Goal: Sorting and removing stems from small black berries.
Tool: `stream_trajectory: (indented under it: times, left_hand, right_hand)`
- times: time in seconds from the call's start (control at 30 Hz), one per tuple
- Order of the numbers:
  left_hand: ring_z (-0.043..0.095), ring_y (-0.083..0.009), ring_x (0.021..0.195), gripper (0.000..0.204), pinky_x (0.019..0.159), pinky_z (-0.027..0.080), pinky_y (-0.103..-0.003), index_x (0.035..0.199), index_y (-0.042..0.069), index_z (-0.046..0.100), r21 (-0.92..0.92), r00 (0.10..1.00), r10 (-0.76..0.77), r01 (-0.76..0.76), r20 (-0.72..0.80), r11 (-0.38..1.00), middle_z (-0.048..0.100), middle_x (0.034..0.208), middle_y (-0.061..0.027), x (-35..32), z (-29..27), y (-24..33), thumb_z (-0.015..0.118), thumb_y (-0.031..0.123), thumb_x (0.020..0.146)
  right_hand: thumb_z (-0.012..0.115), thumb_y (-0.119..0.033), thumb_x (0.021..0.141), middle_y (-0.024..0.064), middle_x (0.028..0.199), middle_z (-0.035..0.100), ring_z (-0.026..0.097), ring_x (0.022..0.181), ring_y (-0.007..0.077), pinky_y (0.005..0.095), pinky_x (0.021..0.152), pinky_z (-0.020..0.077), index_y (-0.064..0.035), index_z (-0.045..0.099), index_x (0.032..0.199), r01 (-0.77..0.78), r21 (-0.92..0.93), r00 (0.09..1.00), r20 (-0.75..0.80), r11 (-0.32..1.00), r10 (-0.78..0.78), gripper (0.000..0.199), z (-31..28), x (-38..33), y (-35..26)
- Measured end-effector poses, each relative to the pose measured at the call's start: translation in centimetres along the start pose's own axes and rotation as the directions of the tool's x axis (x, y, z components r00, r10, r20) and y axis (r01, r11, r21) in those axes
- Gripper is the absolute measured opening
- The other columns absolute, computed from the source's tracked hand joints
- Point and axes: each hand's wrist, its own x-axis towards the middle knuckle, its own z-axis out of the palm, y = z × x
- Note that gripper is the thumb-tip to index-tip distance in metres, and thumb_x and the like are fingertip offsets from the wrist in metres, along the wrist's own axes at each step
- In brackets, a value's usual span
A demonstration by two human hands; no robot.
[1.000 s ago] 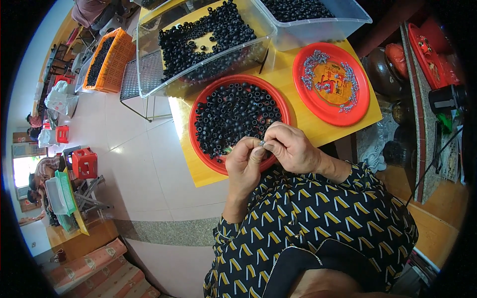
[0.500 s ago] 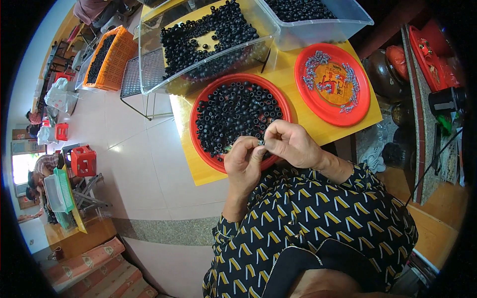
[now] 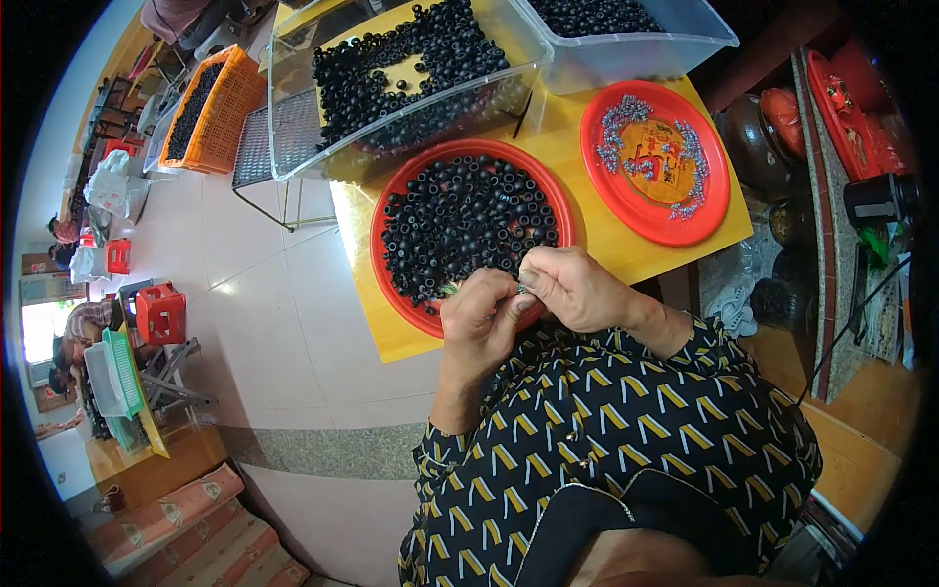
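Observation:
Over the near edge of a round red tray [image 3: 377,256], my left hand [image 3: 476,315] and my right hand [image 3: 579,290] meet with their fingertips pinched together. Between them is a small part, mostly covered by the fingers; only a speck of silver-grey shows, and its kind is too small to tell. Many small black ring-shaped pieces [image 3: 460,220], hollow in the middle, fill the tray beneath. To the right of my hands, a red oval plate [image 3: 675,232] carries small silvery-blue pieces [image 3: 626,115] around its printed orange middle.
The yellow table [image 3: 391,338] also bears a clear plastic bin [image 3: 411,119] of black pieces and a second clear bin [image 3: 626,59]. An orange crate [image 3: 227,122] stands farther left, past a metal mesh rack [image 3: 264,147]. Red stools [image 3: 161,313] and people are at the left; shelves [image 3: 827,245] are at the right.
My fingertips have drawn closer round the small part, so less of it shows. The right fingers have curled in slightly. The tray and plate stay put, apart from a slight shift of view.

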Motion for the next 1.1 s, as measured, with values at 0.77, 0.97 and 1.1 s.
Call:
stream_trajectory:
  times: [0.77,0.97,1.1]
  left_hand:
    - [0.054,-0.0145,0.066,0.010,0.060,0.043,-0.024,0.075,-0.003,0.055,-0.053,0.995,-0.095,0.095,0.009,0.994,0.057,0.072,-0.0067,-0.3,-0.4,0.4,0.064,0.001,0.073]
    - [0.050,-0.0120,0.059,0.008,0.055,0.041,-0.024,0.079,-0.002,0.054,-0.657,0.817,-0.520,0.536,0.248,0.530,0.054,0.069,-0.0044,-0.9,-0.3,0.7,0.057,0.005,0.080]
    - [0.049,-0.0123,0.061,0.007,0.055,0.039,-0.025,0.081,-0.002,0.054,-0.228,0.935,-0.340,0.354,0.098,0.907,0.053,0.069,-0.0043,-0.8,0.0,0.4,0.055,0.004,0.081]
  right_hand:
    - [0.052,-0.015,0.086,0.0023,0.070,0.051,0.053,0.068,0.0138,0.0267,0.057,0.0411,-0.0010,0.049,0.081,-0.079,0.155,0.996,0.061,0.985,0.070,0.015,-0.5,-0.5,-0.8]
    - [0.050,-0.009,0.085,0.0081,0.066,0.046,0.049,0.058,0.0181,0.0286,0.053,0.0394,-0.0009,0.045,0.082,0.362,-0.297,0.918,-0.052,0.884,-0.393,0.010,0.1,-0.4,-0.7]
    - [0.051,-0.007,0.084,0.0072,0.066,0.046,0.049,0.059,0.0175,0.0282,0.053,0.0397,-0.0010,0.045,0.081,0.195,-0.248,0.977,-0.032,0.949,-0.209,0.009,-0.4,-0.6,-0.9]
